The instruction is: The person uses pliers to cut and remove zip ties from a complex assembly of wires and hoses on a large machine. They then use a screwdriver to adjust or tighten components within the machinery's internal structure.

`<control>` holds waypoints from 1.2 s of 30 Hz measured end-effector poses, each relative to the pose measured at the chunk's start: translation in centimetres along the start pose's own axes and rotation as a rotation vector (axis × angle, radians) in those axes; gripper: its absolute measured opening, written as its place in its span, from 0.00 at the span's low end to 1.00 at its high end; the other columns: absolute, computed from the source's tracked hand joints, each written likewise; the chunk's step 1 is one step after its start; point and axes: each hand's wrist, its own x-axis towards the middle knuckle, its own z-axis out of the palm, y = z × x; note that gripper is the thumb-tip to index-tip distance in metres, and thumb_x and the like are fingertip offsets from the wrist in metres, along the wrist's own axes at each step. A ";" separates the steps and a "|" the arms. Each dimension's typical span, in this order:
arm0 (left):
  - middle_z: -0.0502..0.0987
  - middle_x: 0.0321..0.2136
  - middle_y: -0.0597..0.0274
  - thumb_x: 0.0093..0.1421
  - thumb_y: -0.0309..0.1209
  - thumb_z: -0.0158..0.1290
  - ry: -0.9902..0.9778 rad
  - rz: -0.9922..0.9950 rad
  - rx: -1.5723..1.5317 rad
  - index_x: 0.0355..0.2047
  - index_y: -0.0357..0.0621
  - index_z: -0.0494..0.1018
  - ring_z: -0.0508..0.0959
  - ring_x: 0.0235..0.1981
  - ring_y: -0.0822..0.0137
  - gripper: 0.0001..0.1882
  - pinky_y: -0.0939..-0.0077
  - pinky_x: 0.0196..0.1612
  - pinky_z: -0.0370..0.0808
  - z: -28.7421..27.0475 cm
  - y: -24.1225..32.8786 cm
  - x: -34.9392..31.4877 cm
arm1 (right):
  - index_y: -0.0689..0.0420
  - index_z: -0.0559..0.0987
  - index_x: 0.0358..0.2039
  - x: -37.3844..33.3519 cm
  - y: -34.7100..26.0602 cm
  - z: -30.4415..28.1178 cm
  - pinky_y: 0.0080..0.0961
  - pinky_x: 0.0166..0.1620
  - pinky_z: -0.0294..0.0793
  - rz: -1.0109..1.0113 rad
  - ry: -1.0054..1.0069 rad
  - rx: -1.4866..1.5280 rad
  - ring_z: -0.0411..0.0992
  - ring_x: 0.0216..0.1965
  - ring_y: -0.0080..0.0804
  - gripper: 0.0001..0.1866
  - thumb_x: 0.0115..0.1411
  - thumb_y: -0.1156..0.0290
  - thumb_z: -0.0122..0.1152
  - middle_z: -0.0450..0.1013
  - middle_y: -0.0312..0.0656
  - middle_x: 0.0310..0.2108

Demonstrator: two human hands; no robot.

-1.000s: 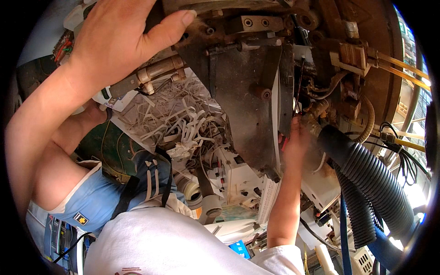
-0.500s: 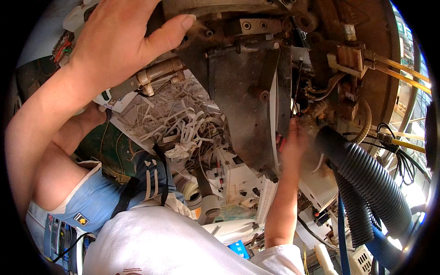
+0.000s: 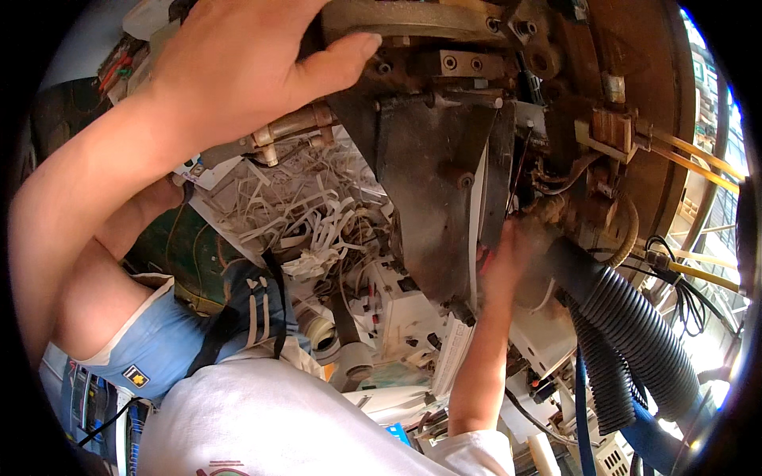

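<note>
My left hand (image 3: 246, 67) is raised at the upper left, beside the machine's curved metal rim (image 3: 413, 22). Its thumb is stretched out and apart; the picture's top edge cuts off the other fingers, and I see nothing held. Lower on the right, my right hand (image 3: 510, 252) reaches in beside a dark steel plate (image 3: 425, 186). Its fingers are closed round a screwdriver with a red handle (image 3: 485, 259). A thin dark shaft (image 3: 521, 170) rises from the hand toward a small metal bracket (image 3: 533, 120). The shaft's tip is hard to make out.
Thick black corrugated hoses (image 3: 627, 317) run down on the right, below yellow tubes (image 3: 694, 163). Pale strip scraps (image 3: 309, 214) lie heaped beneath the machine. Tape rolls (image 3: 321, 337) and a white box (image 3: 401, 313) stand nearer. Black cable (image 3: 686, 305) hangs at the right.
The view has shifted slightly, so the machine sits a little lower and to the right. My left hand also appears farther right. My right hand stays at the same spot, still gripping the screwdriver.
</note>
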 end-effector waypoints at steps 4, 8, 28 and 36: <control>0.66 0.45 0.51 0.63 0.45 0.58 0.038 0.036 0.050 0.54 0.41 0.65 0.71 0.44 0.52 0.27 0.58 0.49 0.67 0.4 -0.1 -0.3 | 0.58 0.76 0.23 0.7 1.2 -1.9 0.28 0.19 0.65 0.026 -0.034 -0.098 0.60 0.12 0.20 0.24 0.64 0.49 0.67 0.65 0.32 0.13; 0.65 0.46 0.50 0.63 0.48 0.58 0.111 0.073 0.079 0.55 0.42 0.64 0.71 0.45 0.52 0.30 0.57 0.50 0.66 1.2 -0.2 -0.3 | 0.57 0.75 0.23 0.4 0.9 -1.1 0.28 0.18 0.66 0.022 0.003 -0.068 0.59 0.12 0.19 0.24 0.64 0.49 0.67 0.64 0.31 0.13; 0.63 0.49 0.49 0.58 0.39 0.64 0.037 0.094 0.048 0.57 0.40 0.59 0.71 0.49 0.49 0.34 0.56 0.54 0.66 1.1 -0.8 -0.3 | 0.58 0.76 0.49 0.6 1.5 -2.0 0.20 0.24 0.71 0.071 -0.047 -0.126 0.70 0.22 0.24 0.19 0.71 0.54 0.57 0.76 0.38 0.34; 0.63 0.49 0.49 0.59 0.38 0.63 -0.082 0.032 0.087 0.57 0.41 0.58 0.71 0.48 0.49 0.33 0.57 0.52 0.66 -0.2 0.1 0.0 | 0.57 0.76 0.46 0.6 1.3 -2.0 0.21 0.22 0.70 0.021 -0.108 -0.126 0.70 0.21 0.23 0.15 0.73 0.57 0.53 0.77 0.38 0.33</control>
